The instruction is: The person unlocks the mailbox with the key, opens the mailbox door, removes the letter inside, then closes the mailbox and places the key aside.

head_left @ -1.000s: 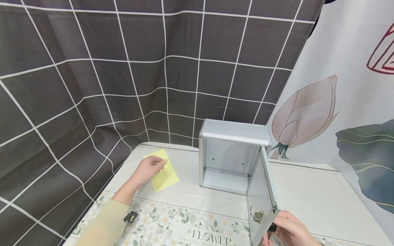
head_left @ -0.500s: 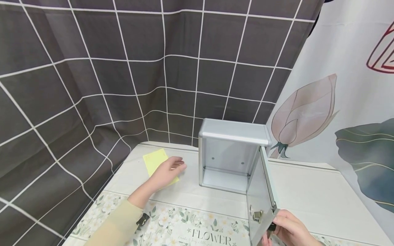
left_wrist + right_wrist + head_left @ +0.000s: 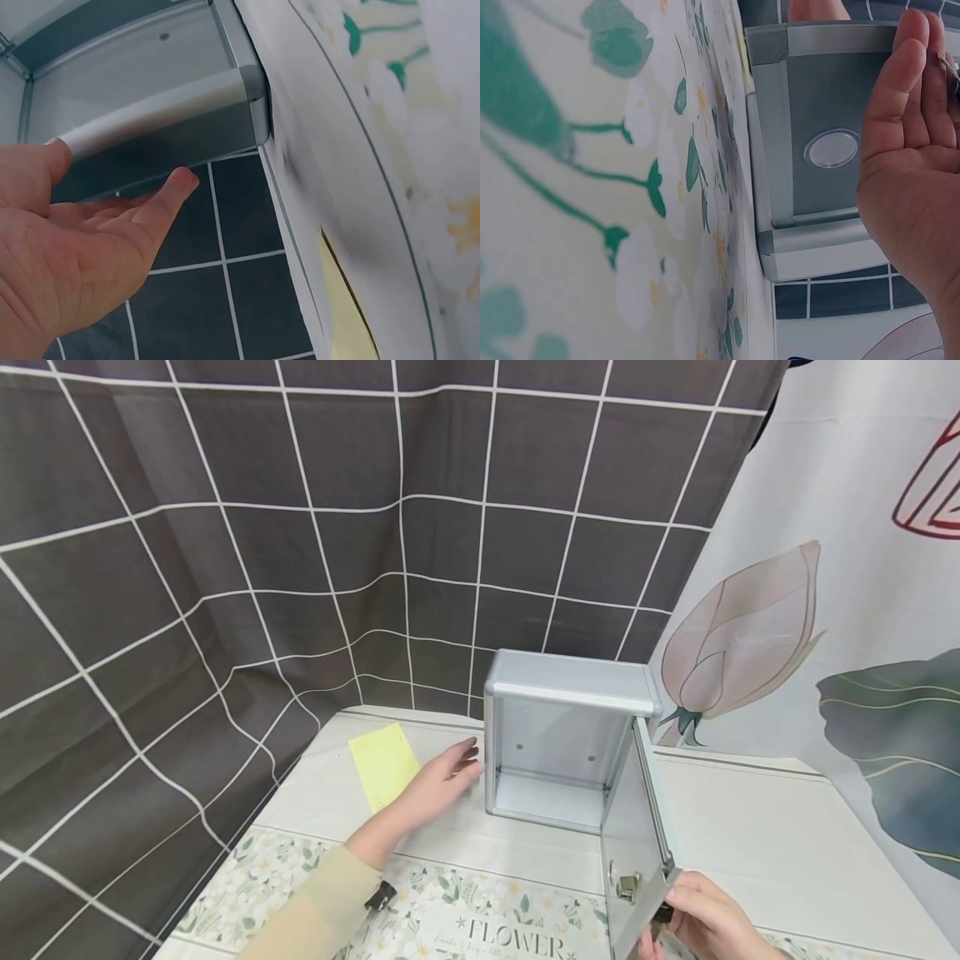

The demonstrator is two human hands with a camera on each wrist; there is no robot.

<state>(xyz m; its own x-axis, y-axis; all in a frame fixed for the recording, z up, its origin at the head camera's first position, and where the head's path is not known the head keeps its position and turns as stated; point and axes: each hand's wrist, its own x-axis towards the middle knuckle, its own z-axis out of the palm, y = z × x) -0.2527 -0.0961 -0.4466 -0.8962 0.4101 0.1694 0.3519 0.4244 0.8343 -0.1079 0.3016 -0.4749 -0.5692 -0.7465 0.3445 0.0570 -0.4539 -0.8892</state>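
Observation:
A silver-grey metal box (image 3: 570,681) stands on the table, its interior bare and its door (image 3: 633,835) swung out toward me. My left hand (image 3: 438,785) is just left of the box, fingers extended and holding nothing. In the left wrist view its thumb lies close to the box's side wall (image 3: 172,139); contact is unclear. My right hand (image 3: 712,914) is at the door's free edge, pinching what looks like a black-headed key (image 3: 663,913) at the lock (image 3: 628,887). The right wrist view partly hides this grip. A yellow paper sheet (image 3: 382,768) lies left of the box, partly behind my left arm.
A white tablecloth (image 3: 750,827) with a floral strip (image 3: 450,893) covers the table. A dark gridded curtain (image 3: 300,568) hangs behind and to the left. At the right hangs a pale curtain (image 3: 840,485) with flower prints.
My left hand has moved right, from above the yellow sheet to the box's left side. The right hand, door and box have stayed put.

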